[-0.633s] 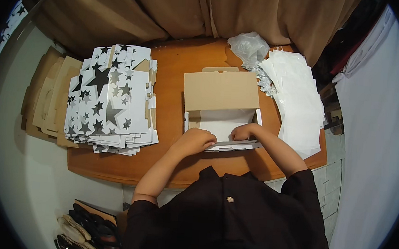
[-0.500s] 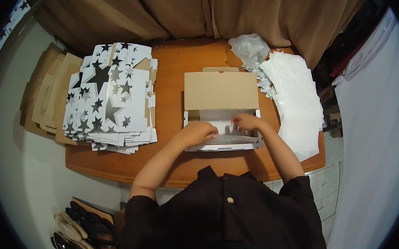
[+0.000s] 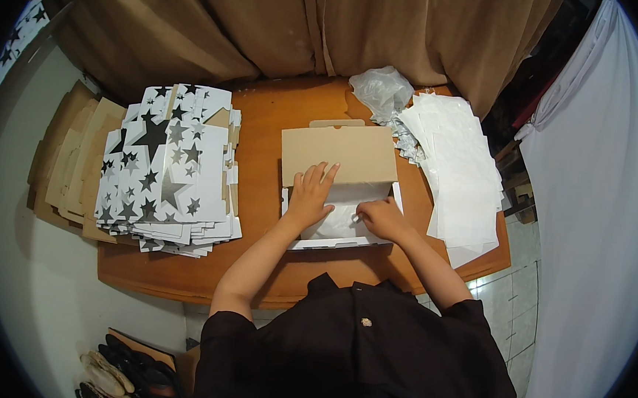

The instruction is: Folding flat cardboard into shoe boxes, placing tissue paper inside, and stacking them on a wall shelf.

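An opened cardboard box [image 3: 330,246] stands near the table's front edge, white outside, its brown lid [image 3: 341,152] raised at the back. Inside it lies a thin white sheet [image 3: 340,217], slightly crinkled and shiny. My left hand [image 3: 310,197] is open, fingers spread and pointing up, over the box's left part and in front of the lid. Over the right part, my right hand [image 3: 381,218] is closed, with curled fingers pinching what looks like a bit of the white sheet. The fingertips are partly hidden.
On the left is a stack of flat star-printed cardboard pieces [image 3: 166,166], beside plain brown cardboard [image 3: 67,155] by the wall. White sheets [image 3: 458,172] lie fanned on the right. A crumpled clear plastic bag [image 3: 382,91] and small silvery packets [image 3: 409,145] are behind.
My left hand has risen from the box's front edge toward the lid, fingers now spread. My right hand has come slightly nearer the front, still curled over the white sheet. The whole view has shifted slightly.
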Action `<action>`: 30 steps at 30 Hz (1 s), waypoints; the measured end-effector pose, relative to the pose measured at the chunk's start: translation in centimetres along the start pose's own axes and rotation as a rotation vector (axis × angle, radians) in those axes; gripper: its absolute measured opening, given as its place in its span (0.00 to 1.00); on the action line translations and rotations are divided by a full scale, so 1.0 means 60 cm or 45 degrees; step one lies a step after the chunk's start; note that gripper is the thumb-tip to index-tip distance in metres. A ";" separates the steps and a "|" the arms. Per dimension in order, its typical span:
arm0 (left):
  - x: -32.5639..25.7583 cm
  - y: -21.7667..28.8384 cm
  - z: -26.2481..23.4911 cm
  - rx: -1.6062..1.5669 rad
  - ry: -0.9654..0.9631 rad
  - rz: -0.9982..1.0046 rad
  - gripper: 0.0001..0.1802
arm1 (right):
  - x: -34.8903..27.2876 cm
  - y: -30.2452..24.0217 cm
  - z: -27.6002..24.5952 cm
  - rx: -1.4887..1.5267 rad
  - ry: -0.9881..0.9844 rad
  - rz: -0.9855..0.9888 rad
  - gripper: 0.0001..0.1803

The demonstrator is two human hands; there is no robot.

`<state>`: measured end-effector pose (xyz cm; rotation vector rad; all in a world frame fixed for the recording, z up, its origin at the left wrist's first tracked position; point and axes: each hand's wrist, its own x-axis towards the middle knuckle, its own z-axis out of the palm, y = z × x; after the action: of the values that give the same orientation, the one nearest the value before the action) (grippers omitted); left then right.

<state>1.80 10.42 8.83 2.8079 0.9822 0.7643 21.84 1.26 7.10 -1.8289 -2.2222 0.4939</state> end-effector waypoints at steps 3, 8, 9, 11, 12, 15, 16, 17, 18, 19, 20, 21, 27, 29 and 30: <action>-0.001 -0.008 0.021 0.015 -0.092 -0.081 0.47 | 0.012 0.008 0.038 -0.219 0.256 -0.151 0.04; -0.008 -0.027 0.041 -0.053 -0.005 0.028 0.21 | 0.006 -0.021 0.023 -0.100 0.253 -0.062 0.04; -0.014 -0.032 0.046 -0.052 -0.011 0.027 0.21 | 0.002 -0.029 0.017 -0.027 0.284 -0.055 0.04; -0.018 -0.040 0.047 -0.071 0.078 0.109 0.08 | -0.009 -0.039 0.004 0.070 0.344 -0.069 0.04; -0.020 -0.039 0.042 -0.070 0.077 0.112 0.08 | -0.016 -0.044 -0.002 0.147 0.445 -0.061 0.05; -0.038 -0.030 0.024 -0.192 -0.028 0.243 0.04 | -0.024 -0.040 -0.009 0.342 0.648 -0.046 0.07; -0.043 -0.028 0.022 -0.294 -0.210 0.313 0.05 | -0.026 -0.038 -0.010 0.461 0.745 -0.042 0.08; -0.051 -0.027 0.021 -0.395 -0.395 0.378 0.05 | -0.027 -0.038 -0.012 0.465 0.744 -0.040 0.08; -0.058 -0.027 0.020 -0.449 -0.432 0.448 0.05 | -0.026 -0.038 -0.015 0.615 0.731 0.055 0.08; -0.063 -0.027 0.025 -0.450 -0.438 0.445 0.05 | -0.023 -0.038 -0.017 0.764 0.714 0.151 0.09; -0.067 -0.029 0.031 -0.404 -0.632 0.379 0.06 | -0.016 -0.035 -0.015 0.704 0.770 0.097 0.09; -0.071 -0.030 0.037 -0.357 -0.825 0.309 0.08 | -0.013 -0.035 -0.012 0.708 0.766 0.096 0.09; -0.061 -0.032 0.035 -0.284 -0.942 0.272 0.11 | 0.022 -0.027 0.037 0.746 0.490 0.096 0.09; -0.062 -0.030 0.023 -0.249 -0.935 0.269 0.11 | 0.023 -0.017 0.055 -0.073 0.325 0.148 0.10; -0.059 -0.030 0.016 -0.216 -0.927 0.268 0.11 | 0.027 -0.015 0.055 0.020 0.323 0.192 0.11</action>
<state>-1.15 9.78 6.09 2.7002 0.4734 -0.1791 19.46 2.31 4.35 -1.9397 -1.9208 0.2857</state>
